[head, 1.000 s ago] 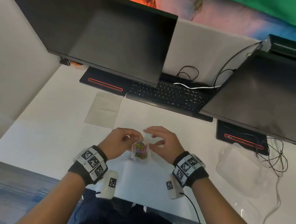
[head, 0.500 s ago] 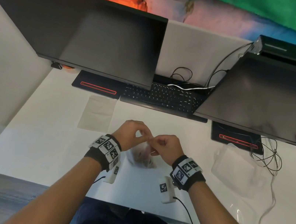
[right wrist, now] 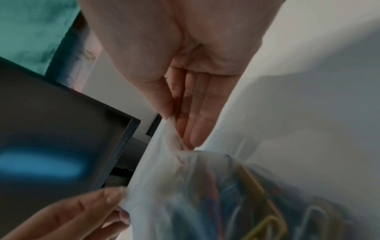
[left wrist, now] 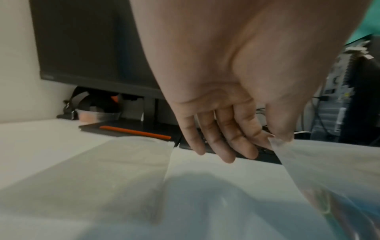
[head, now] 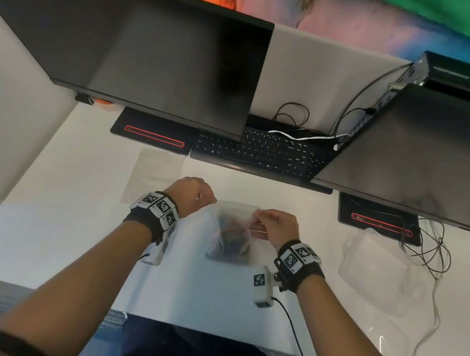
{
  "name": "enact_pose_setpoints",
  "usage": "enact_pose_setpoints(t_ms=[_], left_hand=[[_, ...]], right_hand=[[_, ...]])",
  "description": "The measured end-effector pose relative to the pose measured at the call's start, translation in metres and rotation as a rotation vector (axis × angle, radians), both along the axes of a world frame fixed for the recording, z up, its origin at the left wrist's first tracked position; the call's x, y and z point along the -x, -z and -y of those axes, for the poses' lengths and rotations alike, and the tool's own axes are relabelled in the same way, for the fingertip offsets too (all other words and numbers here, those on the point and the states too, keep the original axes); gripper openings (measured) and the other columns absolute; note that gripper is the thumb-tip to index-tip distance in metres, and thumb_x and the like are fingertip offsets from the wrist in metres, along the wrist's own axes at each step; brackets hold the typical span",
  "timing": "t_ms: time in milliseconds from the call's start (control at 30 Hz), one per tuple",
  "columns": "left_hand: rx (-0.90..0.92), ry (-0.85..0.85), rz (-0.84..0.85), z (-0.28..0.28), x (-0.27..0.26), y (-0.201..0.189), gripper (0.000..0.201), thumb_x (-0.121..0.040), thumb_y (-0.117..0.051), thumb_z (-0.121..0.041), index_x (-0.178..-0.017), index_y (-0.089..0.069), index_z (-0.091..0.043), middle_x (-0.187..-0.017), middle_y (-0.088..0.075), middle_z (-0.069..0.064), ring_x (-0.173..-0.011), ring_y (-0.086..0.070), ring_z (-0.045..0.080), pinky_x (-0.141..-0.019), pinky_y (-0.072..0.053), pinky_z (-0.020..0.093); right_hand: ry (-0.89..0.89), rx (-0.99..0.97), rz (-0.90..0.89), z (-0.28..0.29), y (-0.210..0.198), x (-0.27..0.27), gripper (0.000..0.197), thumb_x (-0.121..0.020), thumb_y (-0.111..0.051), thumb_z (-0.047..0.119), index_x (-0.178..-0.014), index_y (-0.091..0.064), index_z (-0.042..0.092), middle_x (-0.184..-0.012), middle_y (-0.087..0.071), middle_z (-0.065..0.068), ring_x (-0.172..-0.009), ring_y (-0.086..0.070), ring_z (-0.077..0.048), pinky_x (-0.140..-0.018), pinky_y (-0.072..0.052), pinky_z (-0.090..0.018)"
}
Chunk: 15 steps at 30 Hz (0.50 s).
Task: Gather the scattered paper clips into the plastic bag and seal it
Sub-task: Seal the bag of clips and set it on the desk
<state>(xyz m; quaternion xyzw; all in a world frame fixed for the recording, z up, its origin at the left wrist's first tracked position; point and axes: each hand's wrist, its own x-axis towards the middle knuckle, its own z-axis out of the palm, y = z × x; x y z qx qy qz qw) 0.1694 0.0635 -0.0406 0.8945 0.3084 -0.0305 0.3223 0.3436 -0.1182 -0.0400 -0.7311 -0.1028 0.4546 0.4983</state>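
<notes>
A clear plastic bag (head: 231, 232) hangs above the white desk between my hands, with several coloured paper clips (head: 231, 240) bunched in its lower part. My left hand (head: 194, 196) pinches the bag's top left corner (left wrist: 277, 142) between thumb and forefinger; its other fingers (left wrist: 216, 142) hang straight. My right hand (head: 274, 225) pinches the top right edge of the bag (right wrist: 174, 128). In the right wrist view the clips (right wrist: 257, 203) show yellow, blue and red through the plastic, and my left hand's fingertips (right wrist: 109, 198) hold the far corner.
A second flat clear bag (head: 153, 177) lies on the desk to the left. A clear plastic container (head: 374, 261) sits at the right beside loose cables (head: 428, 248). Two dark monitors (head: 143, 49) and a keyboard (head: 259, 154) stand behind.
My hands, close together at the bag's top before, have moved apart along its top edge to the two corners. The bag now hangs stretched flat between them.
</notes>
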Motion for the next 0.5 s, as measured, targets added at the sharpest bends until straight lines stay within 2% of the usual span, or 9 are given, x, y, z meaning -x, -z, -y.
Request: enact_pose_setpoints(t_ms=[133,167,233,300,367,433,500], left_hand=[[0.042,-0.135,0.028,-0.002,0.001,0.018,0.018,-0.093,-0.062,-0.029,-0.1,-0.072,-0.016,-0.104,-0.07,0.009,-0.098,-0.064,0.029,-0.088,-0.051,0.038],[0.019,-0.184,0.025,-0.004,0.004,0.024,0.02,-0.092,-0.062,-0.029,-0.107,-0.069,-0.018,-0.11,-0.067,0.01,-0.104,-0.062,0.03,-0.091,-0.05,0.039],[-0.084,-0.328,-0.045,-0.007,0.016,0.036,0.038,-0.089,-0.065,-0.032,-0.125,-0.059,-0.02,-0.127,-0.055,0.012,-0.117,-0.052,0.033,-0.099,-0.046,0.045],[-0.143,-0.471,-0.132,-0.009,0.031,0.045,0.061,-0.083,-0.072,-0.035,-0.137,-0.048,-0.018,-0.137,-0.043,0.014,-0.124,-0.045,0.036,-0.102,-0.044,0.048],[-0.142,-0.534,-0.17,-0.009,0.044,0.049,0.069,-0.08,-0.075,-0.036,-0.138,-0.045,-0.014,-0.136,-0.043,0.016,-0.122,-0.044,0.038,-0.102,-0.044,0.049],[-0.163,-0.494,-0.18,-0.01,0.047,0.052,0.053,-0.083,-0.071,-0.026,-0.129,-0.053,-0.007,-0.128,-0.049,0.019,-0.115,-0.049,0.04,-0.099,-0.046,0.047],[-0.231,-0.41,-0.216,-0.013,0.045,0.05,0.028,-0.084,-0.061,-0.01,-0.111,-0.065,-0.002,-0.115,-0.055,0.022,-0.102,-0.058,0.041,-0.091,-0.05,0.044]], right_hand=[[-0.021,0.096,0.067,-0.017,0.01,-0.003,0.016,-0.088,-0.066,0.015,-0.084,-0.072,0.001,-0.083,-0.074,-0.017,-0.071,-0.073,-0.031,-0.065,-0.061,-0.035],[-0.035,0.127,0.089,-0.016,0.015,-0.007,0.015,-0.088,-0.065,0.017,-0.086,-0.072,0.003,-0.084,-0.074,-0.015,-0.069,-0.072,-0.028,-0.065,-0.061,-0.036],[-0.051,0.172,0.187,-0.006,0.018,-0.019,0.012,-0.087,-0.065,0.022,-0.09,-0.072,0.013,-0.084,-0.074,-0.009,-0.066,-0.07,-0.023,-0.067,-0.061,-0.038],[-0.104,0.28,0.508,0.016,0.015,-0.04,0.013,-0.084,-0.067,0.03,-0.094,-0.07,0.023,-0.083,-0.071,0.0,-0.071,-0.067,-0.018,-0.072,-0.059,-0.034],[-0.159,0.456,0.855,0.048,0.008,-0.06,0.02,-0.084,-0.066,0.031,-0.103,-0.065,0.023,-0.095,-0.065,-0.002,-0.082,-0.062,-0.02,-0.077,-0.053,-0.031],[-0.141,0.669,1.029,0.081,0.0,-0.073,0.039,-0.083,-0.066,0.035,-0.117,-0.055,0.019,-0.116,-0.054,-0.012,-0.101,-0.056,-0.029,-0.083,-0.051,-0.038],[-0.137,0.919,1.059,0.112,-0.001,-0.081,0.065,-0.079,-0.067,0.046,-0.13,-0.042,0.014,-0.125,-0.046,-0.017,-0.111,-0.048,-0.035,-0.088,-0.048,-0.045]])
